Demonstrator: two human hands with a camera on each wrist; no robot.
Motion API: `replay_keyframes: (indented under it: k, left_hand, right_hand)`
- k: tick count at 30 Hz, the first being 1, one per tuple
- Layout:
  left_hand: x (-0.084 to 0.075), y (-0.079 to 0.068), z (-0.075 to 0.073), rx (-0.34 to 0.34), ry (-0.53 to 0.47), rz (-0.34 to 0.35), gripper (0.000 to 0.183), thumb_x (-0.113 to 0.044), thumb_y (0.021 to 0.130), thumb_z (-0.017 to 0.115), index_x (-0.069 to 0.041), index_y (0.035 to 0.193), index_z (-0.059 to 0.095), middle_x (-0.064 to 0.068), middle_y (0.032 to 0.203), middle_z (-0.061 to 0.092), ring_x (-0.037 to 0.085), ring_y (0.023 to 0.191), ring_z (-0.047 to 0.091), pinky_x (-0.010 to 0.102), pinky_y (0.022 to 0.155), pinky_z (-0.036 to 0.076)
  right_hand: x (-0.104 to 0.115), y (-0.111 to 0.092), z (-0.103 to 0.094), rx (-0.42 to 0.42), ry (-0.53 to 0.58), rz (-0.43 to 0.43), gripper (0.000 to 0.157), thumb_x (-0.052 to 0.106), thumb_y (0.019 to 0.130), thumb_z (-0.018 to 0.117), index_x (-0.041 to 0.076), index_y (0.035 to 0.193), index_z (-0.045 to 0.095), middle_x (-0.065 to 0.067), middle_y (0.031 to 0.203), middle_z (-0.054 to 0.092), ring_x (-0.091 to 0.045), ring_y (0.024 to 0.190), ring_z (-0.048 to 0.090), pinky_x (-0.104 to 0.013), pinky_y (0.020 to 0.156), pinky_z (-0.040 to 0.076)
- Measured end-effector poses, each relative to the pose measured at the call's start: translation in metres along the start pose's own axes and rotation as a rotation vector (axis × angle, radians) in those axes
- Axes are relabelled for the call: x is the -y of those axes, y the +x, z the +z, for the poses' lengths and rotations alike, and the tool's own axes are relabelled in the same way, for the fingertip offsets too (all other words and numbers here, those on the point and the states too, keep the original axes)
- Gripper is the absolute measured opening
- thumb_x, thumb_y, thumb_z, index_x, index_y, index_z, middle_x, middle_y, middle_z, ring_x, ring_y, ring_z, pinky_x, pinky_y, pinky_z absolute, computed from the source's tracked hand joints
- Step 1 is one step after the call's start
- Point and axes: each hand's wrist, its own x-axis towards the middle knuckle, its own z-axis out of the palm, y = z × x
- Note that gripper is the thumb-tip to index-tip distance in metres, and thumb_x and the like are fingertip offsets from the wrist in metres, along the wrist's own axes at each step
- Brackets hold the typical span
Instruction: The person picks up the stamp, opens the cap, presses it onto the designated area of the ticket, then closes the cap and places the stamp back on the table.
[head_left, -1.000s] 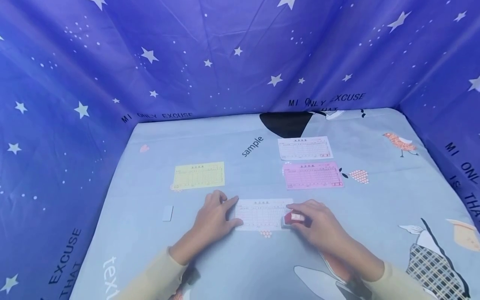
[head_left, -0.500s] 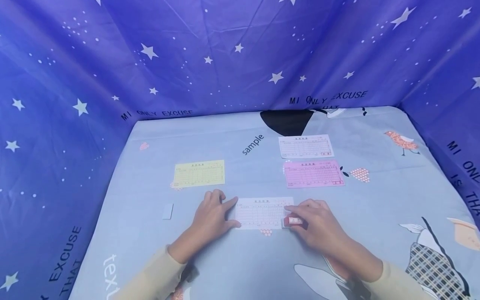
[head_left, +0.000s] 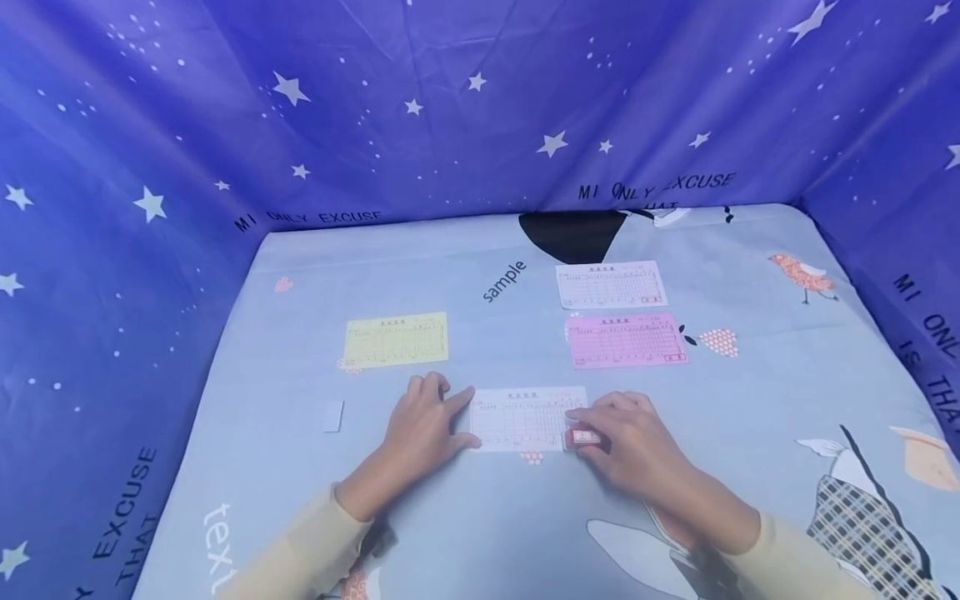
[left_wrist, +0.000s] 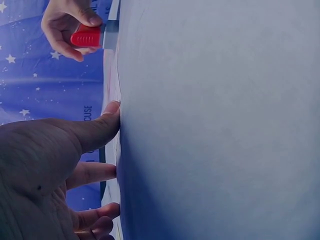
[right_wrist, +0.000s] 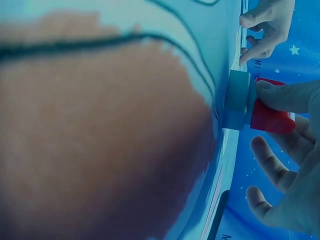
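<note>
A white printed form slip (head_left: 517, 421) lies flat on the cloth, midway between my hands. My left hand (head_left: 422, 423) rests at its left edge, the thumb and index fingertip pressing on the two left corners with the fingers apart. At the slip's lower right corner, my right hand (head_left: 626, 437) pinches a red-handled rubber stamp (head_left: 582, 436) between thumb and fingers. In the right wrist view the red stamp (right_wrist: 272, 107) has a grey base, face down against the surface, and the other fingers spread beside it. The printing face is hidden.
Beyond the hands lie a yellow slip (head_left: 396, 340) at left, and a pink slip (head_left: 626, 340) and another white slip (head_left: 611, 285) at right; the latter two carry red marks at their lower right corners. A small white rectangular piece (head_left: 333, 417) lies left. Blue star-patterned curtains (head_left: 420, 158) enclose the table.
The stamp has tilted slightly and come down at the slip's lower right corner, still pinched by my right hand. My left hand stays on the left edge. The head view has shifted a little.
</note>
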Motion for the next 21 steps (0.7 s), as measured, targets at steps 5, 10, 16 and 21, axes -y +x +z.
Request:
replay_keyframes:
  k: [5,10,16,21]
  left_hand:
    - [0.0,0.0006,-0.0008,0.009,0.004,0.0,0.077,-0.055,0.068,0.087,-0.013,0.13,0.069,0.012,0.106,0.051,0.023,0.086,0.038,0.028,0.064,0.034]
    - [-0.001,0.0016,-0.0034,0.019,0.016,-0.003,0.076,-0.054,0.069,0.087,-0.014,0.131,0.069,0.012,0.106,0.051,0.023,0.086,0.039,0.028,0.063,0.034]
    - [-0.0015,0.0015,-0.0043,0.024,0.036,0.004,0.077,-0.057,0.069,0.085,-0.014,0.131,0.069,0.011,0.105,0.051,0.022,0.085,0.038,0.028,0.063,0.034]
    - [-0.0016,-0.0001,-0.0032,0.026,0.039,0.007,0.077,-0.056,0.07,0.085,-0.013,0.132,0.068,0.011,0.104,0.05,0.022,0.084,0.038,0.028,0.062,0.033]
  right_hand:
    - [0.0006,0.0012,0.0007,0.003,0.011,0.0,0.043,0.009,0.066,0.092,0.012,0.106,0.077,0.007,0.089,0.07,-0.015,0.089,0.062,-0.044,0.09,0.038]
    - [0.0014,0.0033,-0.0005,0.017,0.008,0.008,0.038,0.008,0.066,0.092,0.016,0.1,0.076,0.008,0.089,0.07,-0.015,0.089,0.063,-0.044,0.09,0.038]
    - [0.002,0.0032,-0.001,0.019,-0.003,-0.001,0.034,0.009,0.066,0.091,0.019,0.093,0.074,0.008,0.088,0.07,-0.017,0.09,0.065,-0.045,0.09,0.039]
    - [0.0037,0.0033,-0.0006,0.03,-0.014,0.004,0.034,0.009,0.065,0.091,0.022,0.089,0.071,0.009,0.087,0.071,-0.019,0.091,0.067,-0.046,0.09,0.04]
